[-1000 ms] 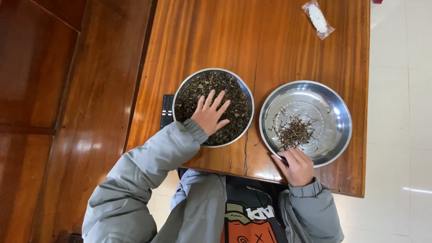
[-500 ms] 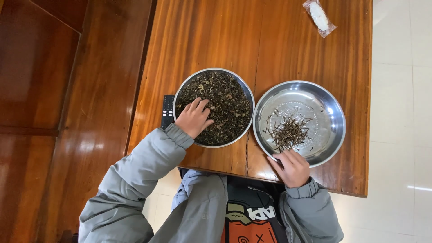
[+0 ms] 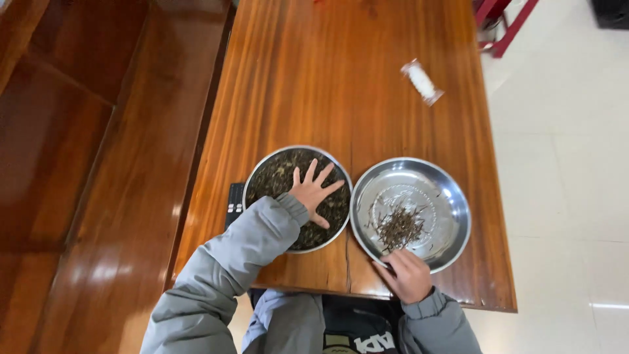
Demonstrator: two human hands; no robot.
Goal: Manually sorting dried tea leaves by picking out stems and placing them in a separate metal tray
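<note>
Left hand (image 3: 313, 194) spread flat on dried tea leaves (image 3: 282, 177), right hand (image 3: 407, 273) gripping the rim of the second steel pan (image 3: 458, 216).

Fingers uncurled since half a second ago, from a loose claw into an open, released palm pressed on the leaves; view pulled back, more table (image 3: 314, 78) showing beyond the fingertips. Right hand unchanged, clenched on the near rim. Dark, crumpled leaves filling the round steel pan (image 3: 252, 180) under the left palm, heaped almost to the rim. Small loose pile of thin brown stems (image 3: 396, 226) just beyond the right fingertips, mid-pan, shiny bottom bare around it. Pans side by side, rims almost touching. Black remote control (image 3: 234, 203) just outside the left wrist, partly hidden by the grey sleeve (image 3: 223, 269). Clear-wrapped white packet (image 3: 421, 82) far beyond the right hand.
</note>
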